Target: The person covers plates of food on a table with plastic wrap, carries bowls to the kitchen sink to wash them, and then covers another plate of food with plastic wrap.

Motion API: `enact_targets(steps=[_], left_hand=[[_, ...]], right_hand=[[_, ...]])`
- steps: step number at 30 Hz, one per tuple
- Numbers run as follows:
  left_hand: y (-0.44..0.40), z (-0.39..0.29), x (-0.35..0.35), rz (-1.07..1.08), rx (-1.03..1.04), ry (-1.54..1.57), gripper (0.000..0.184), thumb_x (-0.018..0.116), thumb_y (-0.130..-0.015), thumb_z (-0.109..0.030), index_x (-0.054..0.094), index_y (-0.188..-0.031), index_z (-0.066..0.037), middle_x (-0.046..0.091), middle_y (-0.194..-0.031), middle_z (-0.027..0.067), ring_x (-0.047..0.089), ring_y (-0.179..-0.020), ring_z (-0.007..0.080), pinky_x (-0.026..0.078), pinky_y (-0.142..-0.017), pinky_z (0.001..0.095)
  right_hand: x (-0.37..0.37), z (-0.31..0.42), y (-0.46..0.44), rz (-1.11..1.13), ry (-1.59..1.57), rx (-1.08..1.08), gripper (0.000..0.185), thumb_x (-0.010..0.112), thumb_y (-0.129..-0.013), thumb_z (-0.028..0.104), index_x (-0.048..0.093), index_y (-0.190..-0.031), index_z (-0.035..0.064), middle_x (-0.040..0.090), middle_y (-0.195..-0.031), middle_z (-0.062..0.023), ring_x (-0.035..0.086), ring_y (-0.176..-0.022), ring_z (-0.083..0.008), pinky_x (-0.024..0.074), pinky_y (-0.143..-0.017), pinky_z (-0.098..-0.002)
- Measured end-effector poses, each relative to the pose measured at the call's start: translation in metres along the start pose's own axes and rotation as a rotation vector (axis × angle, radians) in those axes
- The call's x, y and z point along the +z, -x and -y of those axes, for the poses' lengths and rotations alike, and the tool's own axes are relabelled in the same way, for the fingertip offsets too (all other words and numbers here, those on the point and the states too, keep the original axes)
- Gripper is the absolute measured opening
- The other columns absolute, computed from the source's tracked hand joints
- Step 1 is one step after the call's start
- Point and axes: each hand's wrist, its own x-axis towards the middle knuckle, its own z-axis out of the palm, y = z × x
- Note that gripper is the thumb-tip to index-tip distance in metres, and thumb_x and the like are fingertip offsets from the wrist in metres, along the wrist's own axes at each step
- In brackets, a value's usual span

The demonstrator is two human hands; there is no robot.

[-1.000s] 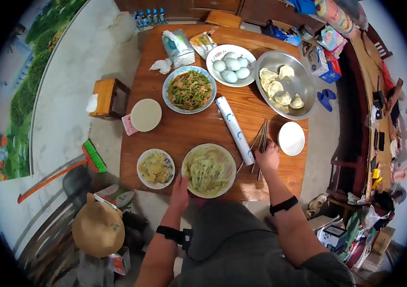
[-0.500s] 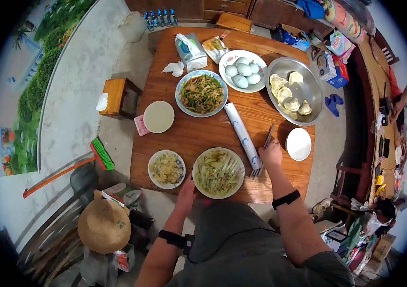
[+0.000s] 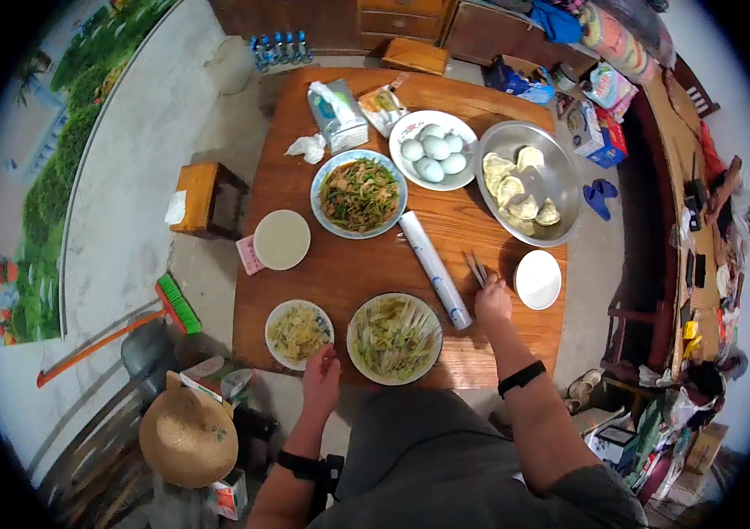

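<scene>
My right hand (image 3: 493, 301) is closed round several chopsticks (image 3: 475, 268), right of a roll of cling film (image 3: 435, 269). At the table's front edge my left hand (image 3: 322, 377) has its fingers curled near the small bowl of food (image 3: 299, 333); whether it holds anything is hidden. Between the hands is a larger bowl (image 3: 394, 340) with clear film over its food. A white bowl (image 3: 537, 279) stands to the right of my right hand.
On the wooden table (image 3: 357, 273) are a stir-fry plate (image 3: 359, 194), a plate of eggs (image 3: 432, 150), a metal bowl of dumplings (image 3: 529, 183), a pale round bowl (image 3: 281, 239) and a tissue pack (image 3: 338, 115). A stool (image 3: 203, 201) stands left.
My left hand has moved left, from the film-covered bowl to the small bowl. My right hand has gathered the chopsticks, lifting them from the table. The camera view has shifted slightly.
</scene>
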Motion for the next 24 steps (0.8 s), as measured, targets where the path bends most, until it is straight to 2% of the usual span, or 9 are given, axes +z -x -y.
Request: enact_targets(steps=[4, 9, 10, 13, 14, 17, 19, 21, 24], left_hand=[[0.003, -0.031, 0.005, 0.152, 0.001, 0.023, 0.038, 0.052, -0.085, -0.005, 0.044, -0.122, -0.004, 0.054, -0.105, 0.0072, 0.054, -0.089, 0.0143, 0.046, -0.077, 0.0266], [0.016, -0.091, 0.059, 0.517, 0.121, -0.108, 0.053, 0.053, -0.082, -0.001, 0.034, -0.131, -0.006, 0.051, -0.117, 0.0095, 0.052, -0.103, 0.0175, 0.043, -0.088, 0.0307], [0.021, -0.089, 0.078, 0.581, 0.109, 0.058, 0.057, 0.053, -0.081, -0.001, 0.031, -0.133, -0.006, 0.049, -0.12, 0.0092, 0.05, -0.106, 0.0178, 0.041, -0.09, 0.0309], [0.025, -0.082, 0.1, 0.584, 0.114, 0.15, 0.051, 0.051, -0.082, -0.002, 0.034, -0.129, -0.005, 0.05, -0.119, 0.0078, 0.048, -0.108, 0.0165, 0.039, -0.092, 0.0307], [0.027, -0.079, 0.104, 0.525, 0.119, 0.075, 0.041, 0.049, -0.084, -0.002, 0.041, -0.124, -0.004, 0.052, -0.116, 0.0069, 0.049, -0.106, 0.0148, 0.039, -0.091, 0.0304], [0.044, -0.13, 0.096, 0.585, -0.235, 0.173, 0.042, 0.044, -0.087, -0.006, 0.039, -0.128, -0.004, 0.053, -0.086, 0.0014, 0.05, -0.074, 0.0098, 0.042, -0.063, 0.0247], [0.051, -0.138, 0.101, 0.508, -0.465, 0.277, 0.043, 0.042, -0.089, -0.01, 0.038, -0.131, -0.005, 0.038, -0.062, -0.0034, 0.03, -0.048, 0.0056, 0.026, -0.043, 0.0197], [0.059, -0.132, 0.093, 0.512, -0.444, 0.278, 0.042, 0.042, -0.089, -0.01, 0.038, -0.131, -0.007, 0.037, -0.06, -0.0041, 0.03, -0.048, 0.005, 0.027, -0.044, 0.0194], [0.072, -0.134, 0.096, 0.431, -0.396, 0.271, 0.039, 0.043, -0.09, -0.011, 0.042, -0.128, -0.007, 0.035, -0.054, -0.0051, 0.031, -0.044, 0.0045, 0.028, -0.044, 0.0197]], right_hand=[[-0.048, 0.016, 0.035, -0.207, -0.257, -0.213, 0.025, 0.051, -0.08, 0.009, 0.04, -0.102, 0.0021, 0.052, -0.097, -0.0249, 0.058, -0.068, -0.0401, 0.0471, -0.055, -0.0475], [-0.099, 0.07, 0.122, 0.07, -1.006, -0.502, 0.021, 0.05, -0.083, 0.007, 0.045, -0.103, 0.0005, 0.055, -0.079, -0.0193, 0.056, -0.064, -0.0288, 0.0451, -0.058, -0.0342], [-0.106, 0.081, 0.142, 0.191, -1.168, -0.516, 0.021, 0.05, -0.084, 0.007, 0.046, -0.103, 0.0006, 0.055, -0.079, -0.0182, 0.056, -0.065, -0.0274, 0.0451, -0.059, -0.0326], [-0.141, 0.089, 0.164, 0.447, -1.164, -0.437, 0.029, 0.055, -0.082, 0.009, 0.045, -0.108, -0.0001, 0.054, -0.088, -0.0179, 0.055, -0.077, -0.0288, 0.0452, -0.066, -0.0343], [-0.141, 0.081, 0.16, 0.357, -1.029, -0.609, 0.034, 0.056, -0.081, 0.013, 0.045, -0.11, -0.0003, 0.053, -0.092, -0.0181, 0.053, -0.084, -0.0298, 0.0441, -0.072, -0.0358], [-0.138, 0.034, 0.129, 0.022, -0.761, -0.881, 0.046, 0.06, -0.079, 0.024, 0.044, -0.114, -0.0011, 0.051, -0.099, -0.019, 0.048, -0.097, -0.0328, 0.0407, -0.083, -0.0388], [-0.117, -0.029, 0.092, -0.104, -0.771, -0.456, 0.047, 0.06, -0.08, 0.022, 0.042, -0.118, -0.0006, 0.05, -0.101, -0.0178, 0.049, -0.096, -0.0304, 0.042, -0.082, -0.0366], [-0.102, -0.088, 0.051, -0.345, -0.938, -0.013, 0.049, 0.056, -0.083, 0.016, 0.037, -0.125, -0.0011, 0.045, -0.11, -0.0176, 0.049, -0.096, -0.0246, 0.0439, -0.081, -0.0348], [-0.074, -0.146, 0.011, -0.366, -0.705, 0.19, 0.053, 0.057, -0.083, 0.018, 0.033, -0.126, -0.002, 0.042, -0.118, -0.0176, 0.048, -0.103, -0.0245, 0.0462, -0.078, -0.0338]])
